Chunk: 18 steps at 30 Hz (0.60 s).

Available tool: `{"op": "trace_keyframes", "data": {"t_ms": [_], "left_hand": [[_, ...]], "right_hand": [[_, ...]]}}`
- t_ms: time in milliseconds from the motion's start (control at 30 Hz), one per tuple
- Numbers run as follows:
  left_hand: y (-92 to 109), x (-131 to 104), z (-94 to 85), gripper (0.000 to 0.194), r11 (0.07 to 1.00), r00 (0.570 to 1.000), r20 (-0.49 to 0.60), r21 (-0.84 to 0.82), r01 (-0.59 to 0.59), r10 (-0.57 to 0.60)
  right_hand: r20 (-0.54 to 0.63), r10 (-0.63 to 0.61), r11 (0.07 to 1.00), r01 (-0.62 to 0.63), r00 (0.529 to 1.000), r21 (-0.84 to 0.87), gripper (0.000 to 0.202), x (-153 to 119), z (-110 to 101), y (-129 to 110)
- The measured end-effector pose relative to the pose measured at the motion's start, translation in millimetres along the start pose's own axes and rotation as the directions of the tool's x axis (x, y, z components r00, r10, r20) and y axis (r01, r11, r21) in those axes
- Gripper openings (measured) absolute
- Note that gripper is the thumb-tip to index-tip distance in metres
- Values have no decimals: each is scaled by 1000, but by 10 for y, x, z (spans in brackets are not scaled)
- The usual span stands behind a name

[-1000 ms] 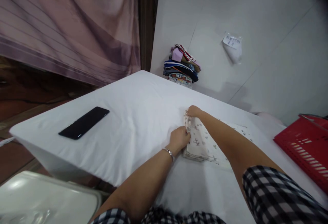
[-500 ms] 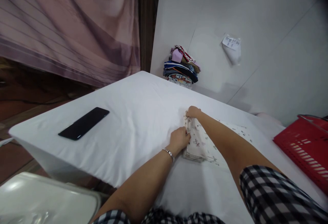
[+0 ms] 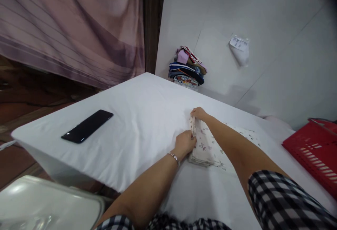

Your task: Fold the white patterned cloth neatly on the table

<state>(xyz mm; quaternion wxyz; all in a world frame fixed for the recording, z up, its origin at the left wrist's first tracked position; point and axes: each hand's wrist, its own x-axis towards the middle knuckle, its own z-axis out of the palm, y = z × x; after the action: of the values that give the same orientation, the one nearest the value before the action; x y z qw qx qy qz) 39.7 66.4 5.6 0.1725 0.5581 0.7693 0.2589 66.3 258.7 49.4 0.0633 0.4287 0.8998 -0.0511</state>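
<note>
A white cloth with a small floral print (image 3: 204, 147) lies folded in layers on the white-covered table (image 3: 147, 117). Its left edge stands slightly raised between my hands. My left hand (image 3: 185, 142), with a metal band at the wrist, is closed on the near part of that edge. Farther up, my right hand (image 3: 199, 113) pinches the far corner of the same edge. My right forearm covers part of the cloth, and the rest of it stretches out flat to the right.
A black phone-like slab (image 3: 88, 126) lies on the table's left. Folded clothes (image 3: 186, 67) are stacked by the wall beyond the far edge. A red basket (image 3: 313, 153) stands at right, a pale chair-like surface (image 3: 47, 202) at lower left. A labelled packet (image 3: 239, 49) hangs on the wall.
The folded left edge between my hands looks straighter and more upright. My right hand has shifted very slightly; both hands keep their hold on the cloth.
</note>
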Motion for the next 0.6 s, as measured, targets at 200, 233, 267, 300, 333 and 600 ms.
{"op": "trace_keyframes", "data": {"t_ms": [200,233,267,300,333,600], "left_hand": [[-29,4,20,20,1000,1000,1,-2,8,-8],[-29,4,18,20,1000,1000,3,-5,10,-10],[-29,5,15,20,1000,1000,6,-8,10,-10],[-28,6,12,20,1000,1000,9,-11,8,-8],[-27,6,9,20,1000,1000,10,-14,6,-6],[-24,3,-4,21,1000,1000,11,-5,-3,3]], "right_hand": [[30,-19,998,21,999,-64,24,-45,-102,54],[34,-21,996,24,999,-85,24,-54,-113,57],[36,-22,994,26,999,-106,24,-63,-122,56],[37,-22,991,26,999,-128,23,-72,-127,52],[36,-19,988,25,999,-150,23,-80,-131,45],[9,30,959,-27,999,-283,27,-78,-70,2]]}}
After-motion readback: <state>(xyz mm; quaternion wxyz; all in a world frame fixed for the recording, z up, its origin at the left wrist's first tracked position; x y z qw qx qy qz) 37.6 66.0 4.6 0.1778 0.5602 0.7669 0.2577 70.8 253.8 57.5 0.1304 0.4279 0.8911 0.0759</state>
